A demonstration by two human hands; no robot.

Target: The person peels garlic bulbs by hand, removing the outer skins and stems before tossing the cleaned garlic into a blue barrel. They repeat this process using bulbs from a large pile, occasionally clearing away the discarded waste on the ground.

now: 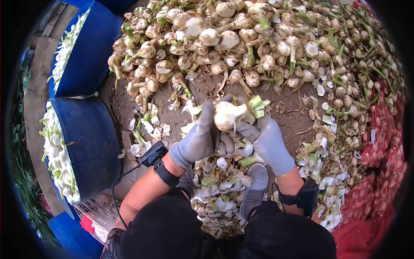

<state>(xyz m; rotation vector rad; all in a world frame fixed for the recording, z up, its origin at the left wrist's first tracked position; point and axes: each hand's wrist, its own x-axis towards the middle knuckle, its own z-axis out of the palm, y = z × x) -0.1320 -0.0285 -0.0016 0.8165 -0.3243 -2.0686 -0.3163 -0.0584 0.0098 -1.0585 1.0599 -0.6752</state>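
Both hands wear grey gloves and meet around one garlic bulb (227, 115) in front of my knees. My left hand (199, 137) is closed on the bulb's left side, its thumb along the upper edge. At the stem side, my right hand (268, 142) has its fingers closed on the outer skin. The bulb lies sideways, mostly white, with a cut green stem (257, 106) pointing right. Some fingertips of both hands are hidden behind it. Peeled skins (222, 185) lie on the ground below, between my shoes.
A large heap of dirty garlic (207, 39) spreads ahead and to the right. On the left stand blue tubs (90, 146) filled with cleaned white garlic (58, 155). Red mesh sacks (375, 185) lie at the right. A cable (114, 190) runs along my left forearm.
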